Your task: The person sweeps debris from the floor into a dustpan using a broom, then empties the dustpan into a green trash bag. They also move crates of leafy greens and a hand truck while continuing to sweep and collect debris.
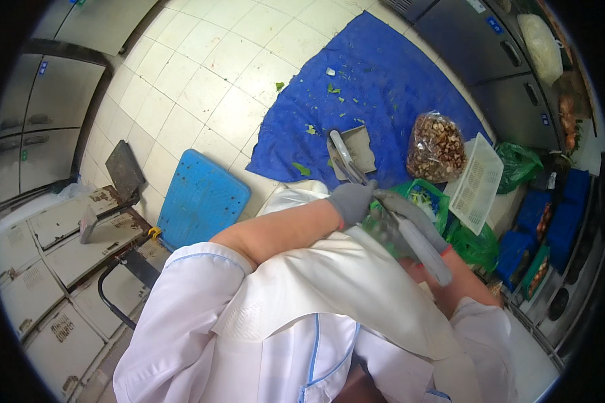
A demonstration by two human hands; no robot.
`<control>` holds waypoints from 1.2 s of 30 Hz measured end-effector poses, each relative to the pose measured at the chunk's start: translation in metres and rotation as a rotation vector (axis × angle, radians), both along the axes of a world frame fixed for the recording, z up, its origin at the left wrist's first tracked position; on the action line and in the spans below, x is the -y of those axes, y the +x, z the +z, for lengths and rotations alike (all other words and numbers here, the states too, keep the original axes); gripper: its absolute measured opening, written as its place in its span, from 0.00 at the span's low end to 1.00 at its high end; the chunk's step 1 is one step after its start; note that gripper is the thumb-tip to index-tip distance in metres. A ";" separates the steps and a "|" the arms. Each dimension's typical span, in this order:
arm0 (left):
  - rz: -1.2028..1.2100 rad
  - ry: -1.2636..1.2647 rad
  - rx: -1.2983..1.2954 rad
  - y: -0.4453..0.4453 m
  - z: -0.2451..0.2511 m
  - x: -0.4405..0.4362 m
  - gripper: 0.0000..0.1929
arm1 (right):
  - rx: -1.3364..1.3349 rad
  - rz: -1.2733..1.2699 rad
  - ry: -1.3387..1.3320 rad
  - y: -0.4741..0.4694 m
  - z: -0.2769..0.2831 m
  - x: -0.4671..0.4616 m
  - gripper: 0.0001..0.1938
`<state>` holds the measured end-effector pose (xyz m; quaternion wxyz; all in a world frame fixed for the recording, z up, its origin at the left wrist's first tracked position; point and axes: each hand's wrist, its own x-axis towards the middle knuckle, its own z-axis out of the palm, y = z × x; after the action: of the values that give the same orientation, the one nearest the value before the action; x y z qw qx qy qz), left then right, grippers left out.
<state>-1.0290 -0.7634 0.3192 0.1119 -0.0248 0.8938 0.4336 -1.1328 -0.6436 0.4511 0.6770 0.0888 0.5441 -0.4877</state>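
My left hand (pixel 352 203), in a grey glove, is closed around a long grey pole (pixel 426 252). Just right of it, my gloved right hand (pixel 419 220) grips the same pole, whose lower part slants past the right forearm. A flat, greyish dustpan (pixel 361 147) lies beyond the hands on a blue cloth (pixel 292 136). The pole's far end overlaps the dustpan; I cannot tell whether they are joined. Bits of green leaf (pixel 301 169) are scattered over the cloth.
A clear bag of brown mushroom-like pieces (pixel 436 146) stands right of the dustpan, beside a white plastic basket (pixel 476 184) and green bags (pixel 518 166). A blue platform (pixel 201 194) is at left. Steel cabinets (pixel 63 95) line the left; blue crates (pixel 514 257) stand right.
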 end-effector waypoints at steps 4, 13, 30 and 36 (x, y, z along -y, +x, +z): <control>0.073 -0.049 0.138 0.004 0.010 0.024 0.27 | 0.126 -0.017 -0.051 -0.010 0.005 0.015 0.12; 0.692 -0.182 0.064 0.155 0.082 0.193 0.22 | -0.219 0.248 -0.096 -0.063 0.021 0.043 0.34; 0.690 -0.365 0.187 0.197 0.013 0.458 0.17 | -0.242 0.050 0.200 0.050 -0.285 0.252 0.33; 0.720 -0.322 0.271 0.212 0.006 0.493 0.19 | 0.153 0.158 -0.087 0.112 -0.275 0.270 0.30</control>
<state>-0.8165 -1.2565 0.3250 0.0645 -0.4096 0.8617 0.2925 -1.0204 -0.9139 0.1764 0.7560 0.0530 0.4745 -0.4479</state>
